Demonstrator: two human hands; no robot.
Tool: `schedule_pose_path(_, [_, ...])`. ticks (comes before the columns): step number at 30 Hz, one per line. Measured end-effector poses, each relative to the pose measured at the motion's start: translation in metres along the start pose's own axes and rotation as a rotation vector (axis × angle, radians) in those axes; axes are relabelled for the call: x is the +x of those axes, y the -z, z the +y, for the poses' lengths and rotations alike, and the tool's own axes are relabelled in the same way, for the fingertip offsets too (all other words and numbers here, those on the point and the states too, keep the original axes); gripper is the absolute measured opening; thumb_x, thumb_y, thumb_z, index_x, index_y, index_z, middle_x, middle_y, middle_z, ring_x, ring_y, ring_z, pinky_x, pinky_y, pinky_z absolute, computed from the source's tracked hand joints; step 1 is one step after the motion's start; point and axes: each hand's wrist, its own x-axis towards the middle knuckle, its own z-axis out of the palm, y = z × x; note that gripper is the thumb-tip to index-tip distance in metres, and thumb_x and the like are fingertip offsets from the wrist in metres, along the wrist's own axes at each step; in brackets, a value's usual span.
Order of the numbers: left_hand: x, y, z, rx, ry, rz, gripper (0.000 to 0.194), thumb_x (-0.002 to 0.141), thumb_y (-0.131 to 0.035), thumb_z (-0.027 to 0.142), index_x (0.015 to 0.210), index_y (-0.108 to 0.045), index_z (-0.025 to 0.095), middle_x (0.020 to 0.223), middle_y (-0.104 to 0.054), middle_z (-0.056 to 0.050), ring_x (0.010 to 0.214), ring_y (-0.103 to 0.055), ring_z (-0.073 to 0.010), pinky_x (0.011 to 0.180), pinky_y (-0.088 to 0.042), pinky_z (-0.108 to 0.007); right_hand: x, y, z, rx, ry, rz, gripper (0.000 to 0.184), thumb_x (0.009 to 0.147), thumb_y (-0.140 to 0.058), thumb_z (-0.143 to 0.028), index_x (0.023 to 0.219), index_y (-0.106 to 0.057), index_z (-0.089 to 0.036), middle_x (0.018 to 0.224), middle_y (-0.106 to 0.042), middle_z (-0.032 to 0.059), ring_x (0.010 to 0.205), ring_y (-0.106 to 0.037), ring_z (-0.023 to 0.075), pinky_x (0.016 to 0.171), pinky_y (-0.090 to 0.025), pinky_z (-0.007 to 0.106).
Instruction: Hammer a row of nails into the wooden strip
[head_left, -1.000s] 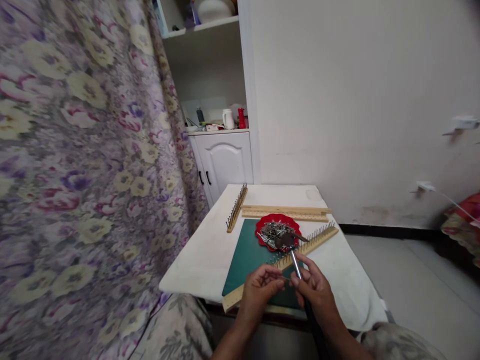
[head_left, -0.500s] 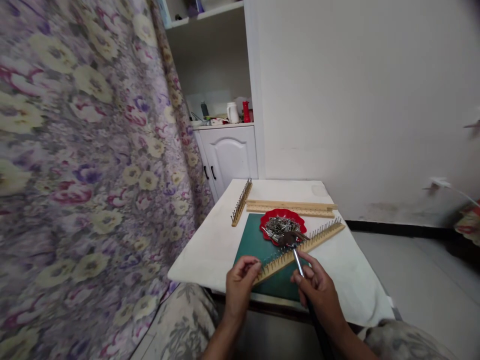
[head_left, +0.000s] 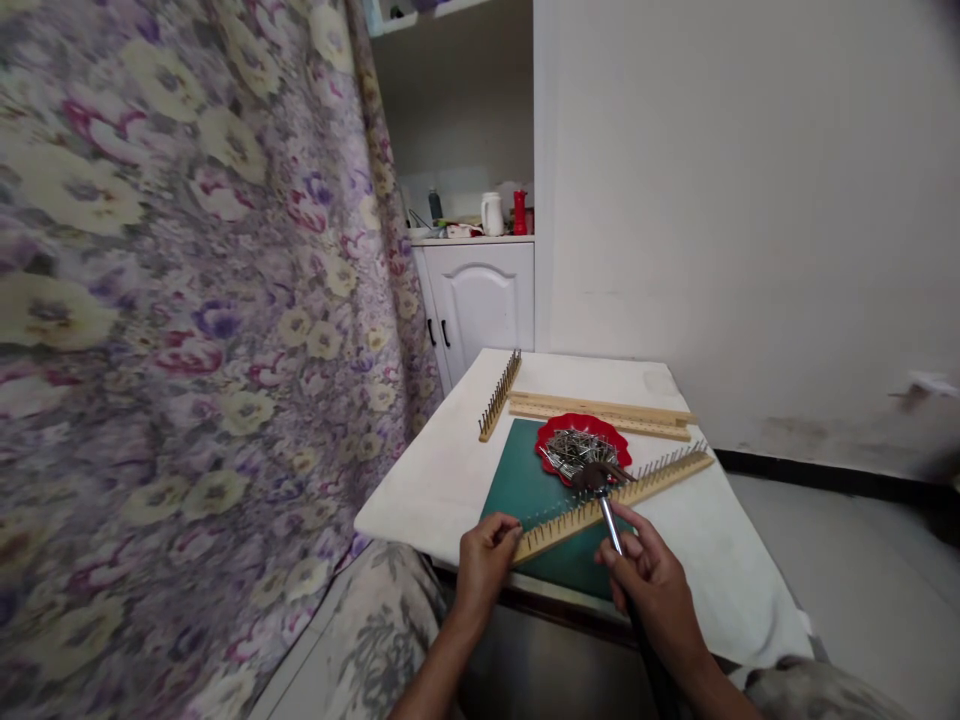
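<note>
My right hand [head_left: 651,572] is closed around the hammer [head_left: 613,528], which has a shiny metal neck and a dark handle. The brown hammer head lies over the middle of a wooden strip [head_left: 564,525] studded with a row of upright nails. At the strip's near left end is my left hand [head_left: 486,562], thumb and fingertips pinched together; whatever they hold is too small to make out. Behind the strip, a red scalloped dish [head_left: 541,440] holds a heap of loose nails [head_left: 576,450]. The strip rests across a green mat [head_left: 506,485].
Farther back on the white-covered table [head_left: 420,490] lie pale wooden strips [head_left: 600,412] side by side. Another nail-studded strip [head_left: 499,400] lies at the back left. A flowered curtain [head_left: 225,350] hangs at left; a white cabinet [head_left: 484,300] stands behind.
The view has swung left, so the table and everything on it appear farther right. My left hand now sits closer against the strip's end. The hammer stays in my right hand.
</note>
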Motion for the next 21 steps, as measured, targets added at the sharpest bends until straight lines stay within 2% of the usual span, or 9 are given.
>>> schedule_pose_path(15, [0.0022, -0.0017, -0.0045, 0.106, -0.059, -0.036, 0.014, 0.076, -0.053, 0.025, 0.072, -0.063, 0.017, 0.069, -0.061, 0.0, 0.067, -0.056, -0.0133, 0.061, -0.038, -0.021, -0.0012, -0.0019, -0.0016, -0.008, -0.02, -0.029, 0.06, 0.076, -0.065, -0.037, 0.129, -0.043, -0.021, 0.065, -0.057, -0.0051, 0.035, -0.038, 0.0035, 0.032, -0.032, 0.015])
schedule_pose_path(21, [0.0039, -0.0009, -0.0021, 0.134, -0.098, -0.04, 0.014, 0.075, -0.053, 0.022, 0.069, -0.063, 0.016, 0.068, -0.058, 0.0, 0.064, -0.053, -0.0127, 0.06, -0.037, -0.021, -0.0045, -0.0036, 0.0011, -0.005, -0.087, -0.157, 0.054, 0.076, -0.066, -0.037, 0.124, -0.047, -0.021, 0.064, -0.058, -0.0057, 0.034, -0.039, 0.0025, 0.033, -0.03, 0.014])
